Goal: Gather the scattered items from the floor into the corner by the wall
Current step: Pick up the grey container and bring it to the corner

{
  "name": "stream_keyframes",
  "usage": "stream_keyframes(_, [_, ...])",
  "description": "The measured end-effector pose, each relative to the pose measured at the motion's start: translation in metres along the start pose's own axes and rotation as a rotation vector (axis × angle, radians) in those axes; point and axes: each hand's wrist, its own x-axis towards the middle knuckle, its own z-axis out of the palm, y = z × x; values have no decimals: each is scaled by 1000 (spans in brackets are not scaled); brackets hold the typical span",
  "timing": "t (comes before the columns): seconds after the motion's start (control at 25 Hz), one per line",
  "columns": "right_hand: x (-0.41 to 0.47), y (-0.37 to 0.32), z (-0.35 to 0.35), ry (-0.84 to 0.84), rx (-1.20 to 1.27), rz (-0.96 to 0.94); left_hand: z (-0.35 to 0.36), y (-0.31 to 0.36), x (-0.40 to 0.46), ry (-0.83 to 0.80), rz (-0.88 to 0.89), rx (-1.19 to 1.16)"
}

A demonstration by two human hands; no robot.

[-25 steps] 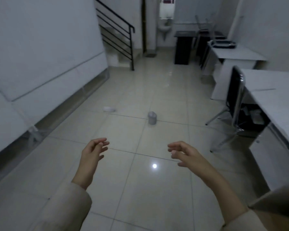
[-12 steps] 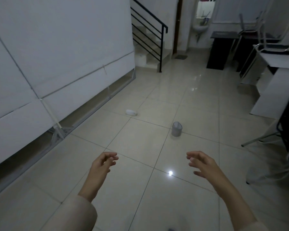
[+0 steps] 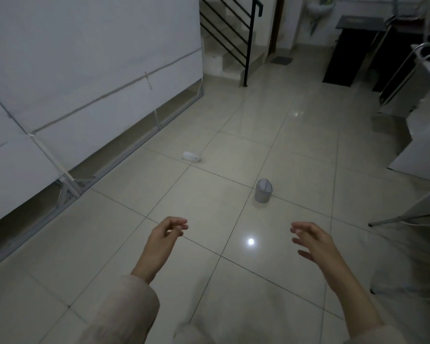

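Note:
A small grey bin with a swing lid (image 3: 263, 191) stands upright on the tiled floor ahead of me, slightly right of centre. Farther off and to the left, a small white object (image 3: 191, 156) lies on its side on the tiles. My left hand (image 3: 166, 237) hovers low in the middle with loosely curled fingers and holds nothing. My right hand (image 3: 312, 242) is held out beside it, fingers relaxed and spread, also empty. Both hands are well short of the bin and apart from it.
A white cloth-covered frame (image 3: 90, 78) runs along the left wall, its metal feet (image 3: 68, 188) standing on the floor. Stairs with a black railing (image 3: 233, 36) are at the back. A black cabinet (image 3: 353, 45), chair legs (image 3: 407, 214) and white desks fill the right side.
The view has turned left and moved forward, so the bin and the white object look closer. Both hands stay raised and empty in about the same pose.

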Motion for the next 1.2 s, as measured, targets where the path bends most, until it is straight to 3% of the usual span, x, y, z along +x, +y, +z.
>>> stream_keyframes(0.32, [142, -47, 72, 20, 57, 33, -21, 31, 169, 32, 43, -12])
stream_keyframes(0.68, [258, -91, 112, 151, 118, 68, -7, 79, 330, -147, 90, 55])
stream_keyframes(1.04, [414, -86, 40, 331, 170, 180, 136, 116, 489, -343, 18, 65])
stream_keyframes(1.2, [497, -95, 1, 331, 149, 238, 213, 144, 555, -384, -27, 55])
